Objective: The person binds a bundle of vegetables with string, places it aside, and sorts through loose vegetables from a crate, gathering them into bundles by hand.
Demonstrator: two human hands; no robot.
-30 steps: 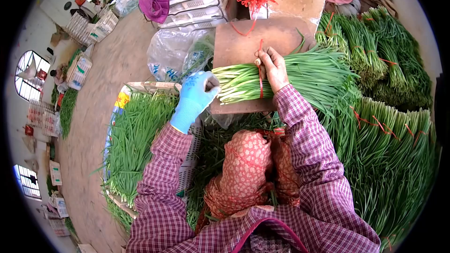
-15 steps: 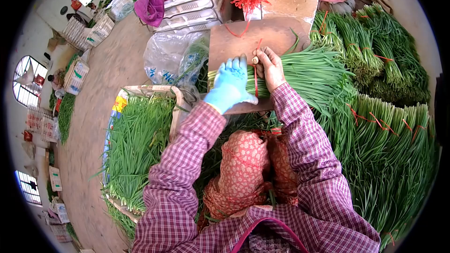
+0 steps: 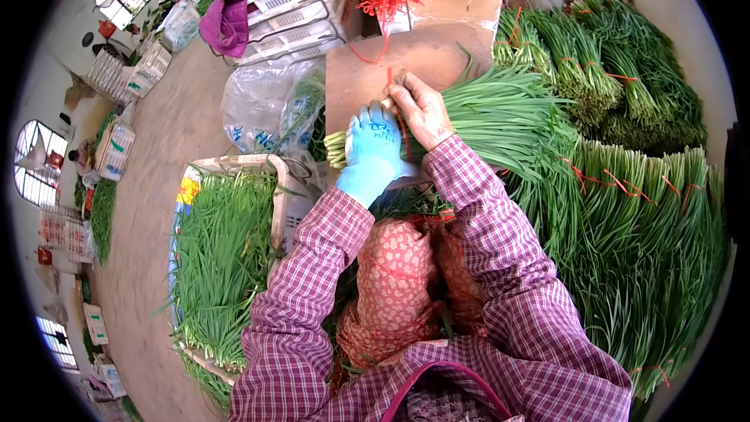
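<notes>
Gloved left hand (image 3: 373,144) spread over garlic chive bundle's (image 3: 504,117) pale stem end; right hand (image 3: 420,113) pinching red tie (image 3: 402,131) around bundle.

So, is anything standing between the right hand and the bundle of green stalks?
Nothing visible: the right hand is at the bundle, by its red tie. The left hand lies over the bundle too.

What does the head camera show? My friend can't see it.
A blue-gloved left hand lies over a long, green, leafy bundle on a smooth brown board, while a bare right hand pinches its thin red tie.
</notes>
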